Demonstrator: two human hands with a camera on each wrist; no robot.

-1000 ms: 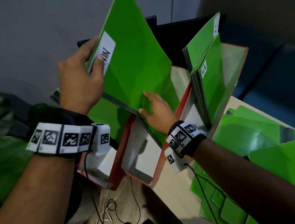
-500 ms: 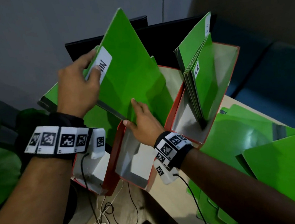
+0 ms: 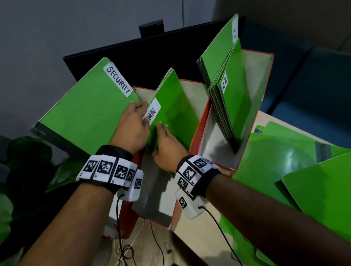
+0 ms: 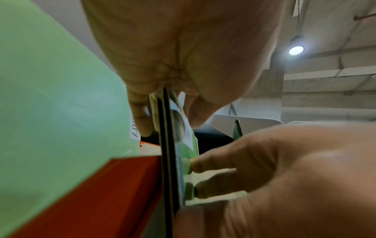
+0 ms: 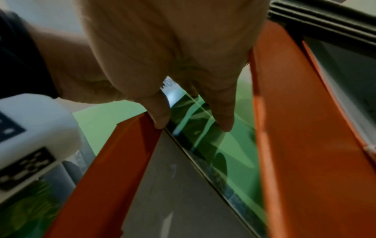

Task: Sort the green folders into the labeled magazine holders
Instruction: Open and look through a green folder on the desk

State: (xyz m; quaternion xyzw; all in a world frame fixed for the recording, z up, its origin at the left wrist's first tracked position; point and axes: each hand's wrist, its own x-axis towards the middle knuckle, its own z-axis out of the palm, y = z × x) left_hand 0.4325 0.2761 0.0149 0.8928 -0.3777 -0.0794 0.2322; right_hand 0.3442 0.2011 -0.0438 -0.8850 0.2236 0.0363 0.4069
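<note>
Seating the ADMIN folder point(image 3: 172, 111) in the middle red holder point(image 3: 199, 117), between the holder with the SECURITY folder point(image 3: 89, 114) and the one with the H.R folders point(image 3: 232, 98). Left hand point(image 3: 133, 124) pinching its upper edge by the white label, thumb on the label side, fingers behind; right hand point(image 3: 167, 147) with straight fingers flat on the green face low down, grasping nothing, just steadying. Best done by guiding the bottom edge down with the right-hand fingers while holding the top upright in the left grip, then easing the pinch only once the base feels seated. Worth keeping the label outward and the spine clear of the red wall. More loose green folders point(image 3: 330, 191) waiting on the worktop point(image 3: 203, 234) to the right
</note>
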